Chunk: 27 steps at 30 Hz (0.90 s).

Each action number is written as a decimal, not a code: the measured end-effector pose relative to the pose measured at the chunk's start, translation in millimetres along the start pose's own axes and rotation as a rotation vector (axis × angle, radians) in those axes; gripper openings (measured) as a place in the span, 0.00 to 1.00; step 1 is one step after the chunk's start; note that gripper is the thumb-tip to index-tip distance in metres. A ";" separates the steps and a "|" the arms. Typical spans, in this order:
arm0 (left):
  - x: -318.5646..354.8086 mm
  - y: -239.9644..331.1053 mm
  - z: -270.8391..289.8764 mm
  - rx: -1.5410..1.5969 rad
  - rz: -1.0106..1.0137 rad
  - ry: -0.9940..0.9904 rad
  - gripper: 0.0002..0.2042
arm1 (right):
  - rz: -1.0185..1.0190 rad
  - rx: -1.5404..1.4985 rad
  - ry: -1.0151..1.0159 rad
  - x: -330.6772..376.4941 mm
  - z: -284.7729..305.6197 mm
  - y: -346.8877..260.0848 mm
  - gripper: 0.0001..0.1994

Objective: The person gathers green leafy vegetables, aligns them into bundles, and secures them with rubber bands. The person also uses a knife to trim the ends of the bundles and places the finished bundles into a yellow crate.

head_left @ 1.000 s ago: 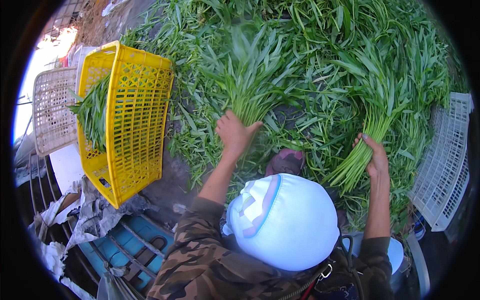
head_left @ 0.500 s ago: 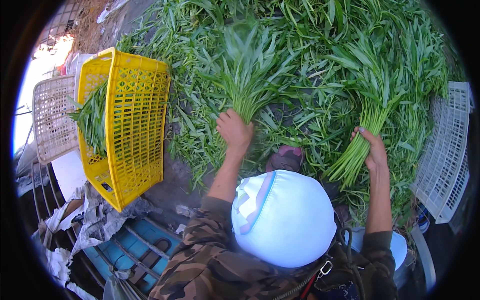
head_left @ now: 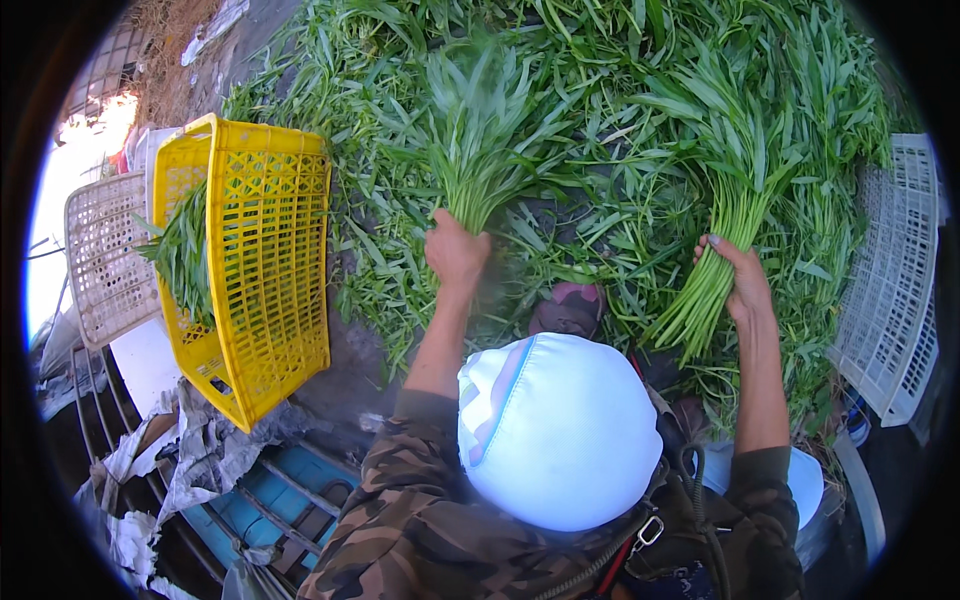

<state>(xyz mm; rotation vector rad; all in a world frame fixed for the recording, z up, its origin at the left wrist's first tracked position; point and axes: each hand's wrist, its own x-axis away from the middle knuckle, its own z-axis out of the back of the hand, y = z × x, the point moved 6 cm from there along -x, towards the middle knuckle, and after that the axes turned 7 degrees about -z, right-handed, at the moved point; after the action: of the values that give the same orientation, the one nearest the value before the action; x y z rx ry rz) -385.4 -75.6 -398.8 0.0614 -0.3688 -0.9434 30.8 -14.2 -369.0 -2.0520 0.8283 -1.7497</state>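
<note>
My left hand (head_left: 457, 252) is closed round the lower stems of a bunch of water spinach (head_left: 478, 145), whose leaves fan out away from me. Its upper leaves look slightly smeared. To the right, my right hand (head_left: 742, 280) grips a second, thicker bunch of water spinach (head_left: 735, 200) by its pale green stems. The cut ends stick out below that hand toward me. Both bunches are held over a wide layer of loose greens (head_left: 620, 90) spread on the ground. The stem ends of the left bunch are hidden in my fist.
A yellow plastic crate (head_left: 270, 270) with some greens inside stands tilted at the left, beside a whitish crate (head_left: 107, 255). Grey crates (head_left: 890, 280) stand at the right. A metal grille (head_left: 280, 500) lies lower left. A white rounded cover (head_left: 562, 432) blocks the lower middle.
Both hands keep their bunches. The left hand has shifted slightly left with its bunch; the right has barely moved. The whole view has turned a little.
</note>
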 end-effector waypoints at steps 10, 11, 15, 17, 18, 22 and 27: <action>-33.0 -29.2 9.6 0.483 -0.056 -0.298 0.21 | -0.016 -0.010 -0.018 0.6 -0.8 -1.0 0.11; -35.1 -26.5 13.6 0.555 -0.046 -0.369 0.21 | -0.009 -0.013 -0.010 1.2 0.2 -2.0 0.11; -37.9 -18.4 24.6 0.751 0.051 -0.527 0.19 | -0.015 -0.022 -0.014 -3.7 7.0 -0.1 0.11; -38.5 -22.6 18.0 0.778 0.077 -0.555 0.19 | -0.012 -0.027 -0.027 -3.8 4.8 0.2 0.11; -38.1 -23.0 15.0 0.803 0.082 -0.564 0.19 | -0.011 -0.030 -0.032 -3.4 3.5 0.6 0.11; -35.4 -25.8 -5.7 0.745 0.056 -0.471 0.18 | -0.008 -0.022 0.000 -3.8 1.6 1.8 0.11; -27.6 -22.5 -29.1 0.531 -0.042 -0.270 0.23 | -0.020 -0.004 -0.009 -5.4 3.5 4.0 0.12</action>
<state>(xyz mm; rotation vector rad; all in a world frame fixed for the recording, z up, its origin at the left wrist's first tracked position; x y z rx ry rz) -407.7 -70.0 -438.6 0.4303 -0.8646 -0.8764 32.9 -14.4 -376.3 -2.0764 0.8121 -1.7500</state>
